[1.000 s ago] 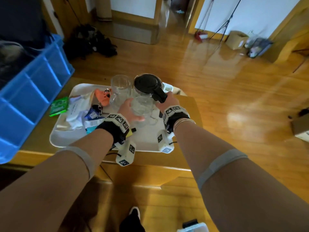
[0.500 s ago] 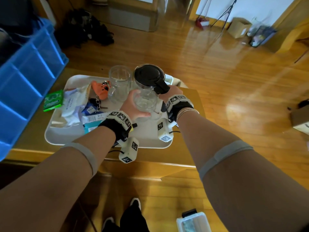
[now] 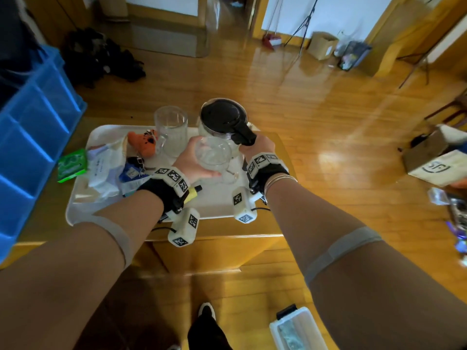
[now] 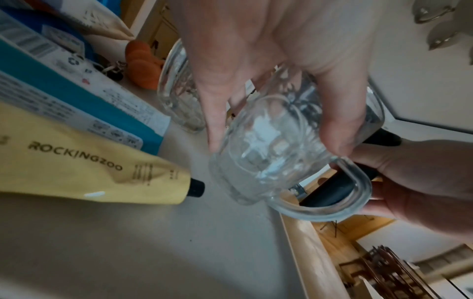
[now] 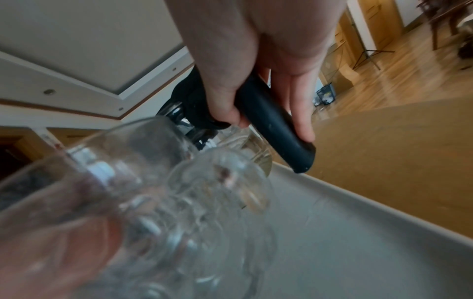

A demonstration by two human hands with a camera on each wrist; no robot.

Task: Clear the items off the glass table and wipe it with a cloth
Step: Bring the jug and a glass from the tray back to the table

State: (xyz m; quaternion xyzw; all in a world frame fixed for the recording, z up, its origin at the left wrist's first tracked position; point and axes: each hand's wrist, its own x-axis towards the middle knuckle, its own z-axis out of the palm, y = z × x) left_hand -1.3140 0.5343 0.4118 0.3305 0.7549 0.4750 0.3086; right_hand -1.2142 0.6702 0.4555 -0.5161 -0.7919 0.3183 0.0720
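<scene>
Clear glass mug (image 3: 213,154) — tilted, black-lidded glass carafe (image 3: 222,121) behind

over the last second the left hand (image 3: 193,160) closed round the small glass mug (image 3: 213,154) and raised it clear of the white tray (image 3: 217,202). the right hand (image 3: 257,145) lifted the black-lidded glass pot (image 3: 222,120) by its handle. the head view drew slightly back.
</scene>
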